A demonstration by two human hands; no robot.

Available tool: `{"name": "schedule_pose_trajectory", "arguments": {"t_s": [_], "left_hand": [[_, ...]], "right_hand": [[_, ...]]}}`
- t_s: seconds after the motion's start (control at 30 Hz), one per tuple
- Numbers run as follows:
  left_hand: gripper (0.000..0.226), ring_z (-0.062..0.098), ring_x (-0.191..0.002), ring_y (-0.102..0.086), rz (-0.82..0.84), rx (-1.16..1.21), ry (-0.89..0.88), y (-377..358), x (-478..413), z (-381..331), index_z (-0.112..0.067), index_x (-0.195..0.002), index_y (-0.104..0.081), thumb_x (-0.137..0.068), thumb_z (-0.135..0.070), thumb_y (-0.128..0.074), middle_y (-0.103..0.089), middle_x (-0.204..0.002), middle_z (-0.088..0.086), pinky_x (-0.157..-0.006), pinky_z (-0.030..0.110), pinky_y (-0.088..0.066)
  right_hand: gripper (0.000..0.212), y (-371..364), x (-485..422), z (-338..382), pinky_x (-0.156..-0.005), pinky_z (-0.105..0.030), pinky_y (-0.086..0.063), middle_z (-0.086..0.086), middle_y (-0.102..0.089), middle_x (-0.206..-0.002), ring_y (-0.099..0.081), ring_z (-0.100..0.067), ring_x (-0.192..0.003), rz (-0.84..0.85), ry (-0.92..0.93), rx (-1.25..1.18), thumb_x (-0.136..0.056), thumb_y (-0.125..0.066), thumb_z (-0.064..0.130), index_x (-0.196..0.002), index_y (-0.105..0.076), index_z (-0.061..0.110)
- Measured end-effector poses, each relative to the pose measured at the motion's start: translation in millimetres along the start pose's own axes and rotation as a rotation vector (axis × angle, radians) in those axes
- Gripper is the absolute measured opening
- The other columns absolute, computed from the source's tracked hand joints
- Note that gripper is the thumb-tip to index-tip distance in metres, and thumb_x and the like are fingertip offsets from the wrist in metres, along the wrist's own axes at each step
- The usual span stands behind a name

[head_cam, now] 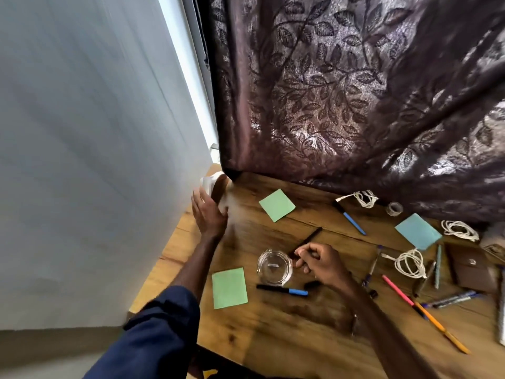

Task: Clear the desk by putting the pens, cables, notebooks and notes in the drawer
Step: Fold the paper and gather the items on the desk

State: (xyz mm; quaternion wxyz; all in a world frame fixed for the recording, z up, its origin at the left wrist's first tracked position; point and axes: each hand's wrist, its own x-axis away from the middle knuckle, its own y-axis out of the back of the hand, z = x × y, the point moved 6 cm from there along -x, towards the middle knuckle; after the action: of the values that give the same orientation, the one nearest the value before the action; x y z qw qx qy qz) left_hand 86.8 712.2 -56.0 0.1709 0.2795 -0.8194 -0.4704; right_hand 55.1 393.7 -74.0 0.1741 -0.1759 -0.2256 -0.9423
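Wooden desk [287, 337] is lying bare near its front edge; the right hand [321, 262] is pinching a black pen [307, 240] beside the glass ashtray [274, 267] (left hand [209, 213], fingers spread, is touching a blurred mug [216, 186] by the wall)

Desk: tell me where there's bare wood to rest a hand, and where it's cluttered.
Bare wood lies along the desk near edge, below the black-and-blue pen and near green note. Another patch sits between the far green note and the left hand. The right side is crowded: white cables, pens, blue note, brown wallet.
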Motion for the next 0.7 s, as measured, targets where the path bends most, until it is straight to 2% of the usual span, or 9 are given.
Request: {"name": "schedule_pose_trajectory", "arguments": {"t_s": [0.07, 0.17, 0.23, 0.3, 0.4, 0.5, 0.7], "left_hand": [[0.071, 0.036, -0.142, -0.035, 0.002, 0.016, -0.095, -9, 37, -16, 0.0, -0.146, -0.038, -0.088, -0.025, -0.071, -0.04, -0.149, 0.021, -0.12, 0.04, -0.029], [0.049, 0.032, -0.131, -0.045, 0.187, 0.02, -0.211, -38, 87, -33, -0.003, -0.13, -0.056, -0.089, -0.025, -0.069, -0.054, -0.134, 0.017, -0.111, 0.033, -0.036], [0.045, 0.029, -0.129, -0.044, 0.288, -0.024, -0.226, -52, 110, -39, -0.007, -0.129, -0.058, -0.091, -0.028, -0.067, -0.056, -0.133, 0.014, -0.108, 0.031, -0.035], [0.042, 0.027, -0.127, -0.045, 0.321, -0.042, -0.221, -57, 125, -41, -0.008, -0.129, -0.059, -0.092, -0.028, -0.065, -0.058, -0.132, 0.013, -0.105, 0.031, -0.037], [0.043, 0.027, -0.126, -0.047, 0.32, -0.073, -0.236, -53, 140, -47, -0.008, -0.13, -0.058, -0.093, -0.028, -0.065, -0.059, -0.133, 0.012, -0.105, 0.031, -0.037], [0.042, 0.026, -0.126, -0.048, 0.302, -0.117, -0.288, -52, 152, -57, -0.01, -0.132, -0.054, -0.095, -0.028, -0.062, -0.057, -0.133, 0.01, -0.105, 0.03, -0.037], [0.029, 0.023, -0.114, -0.054, 0.306, -0.067, -0.409, -66, 184, -97, -0.01, -0.117, -0.06, -0.091, -0.022, -0.066, -0.062, -0.124, 0.007, -0.097, 0.031, -0.046]], "right_hand": [[0.017, 4, 8, 0, -0.058, -0.026, -0.052, -0.003, -0.076, -0.071, -0.06, -0.01, -0.053, -0.001, 0.006, -0.005, -0.099, -0.059, 0.014, -0.088, -0.072, 0.016], [0.016, 7, 18, 3, -0.06, -0.03, -0.054, -0.004, -0.077, -0.072, -0.062, -0.015, -0.056, 0.018, 0.017, 0.001, -0.098, -0.061, 0.015, -0.088, -0.072, 0.016], [0.015, 12, 26, 6, -0.062, -0.032, -0.054, -0.005, -0.077, -0.074, -0.063, -0.018, -0.058, 0.032, 0.035, -0.01, -0.098, -0.061, 0.014, -0.088, -0.072, 0.014], [0.013, 18, 34, 8, -0.063, -0.032, -0.055, -0.006, -0.077, -0.076, -0.064, -0.019, -0.06, 0.043, 0.046, -0.015, -0.098, -0.061, 0.014, -0.091, -0.072, 0.012], [0.011, 32, 46, 6, -0.057, -0.023, -0.054, -0.009, -0.077, -0.081, -0.065, -0.016, -0.06, 0.044, 0.061, -0.028, -0.098, -0.061, 0.012, -0.094, -0.072, 0.009], [0.013, 47, 58, 0, -0.047, -0.013, -0.046, -0.013, -0.077, -0.087, -0.064, -0.012, -0.059, 0.044, 0.05, -0.018, -0.098, -0.06, 0.013, -0.099, -0.071, 0.006], [0.013, 72, 75, -26, -0.043, -0.011, -0.042, -0.011, -0.075, -0.087, -0.06, -0.005, -0.052, 0.004, -0.006, -0.06, -0.099, -0.058, 0.012, -0.101, -0.069, 0.005]]}}
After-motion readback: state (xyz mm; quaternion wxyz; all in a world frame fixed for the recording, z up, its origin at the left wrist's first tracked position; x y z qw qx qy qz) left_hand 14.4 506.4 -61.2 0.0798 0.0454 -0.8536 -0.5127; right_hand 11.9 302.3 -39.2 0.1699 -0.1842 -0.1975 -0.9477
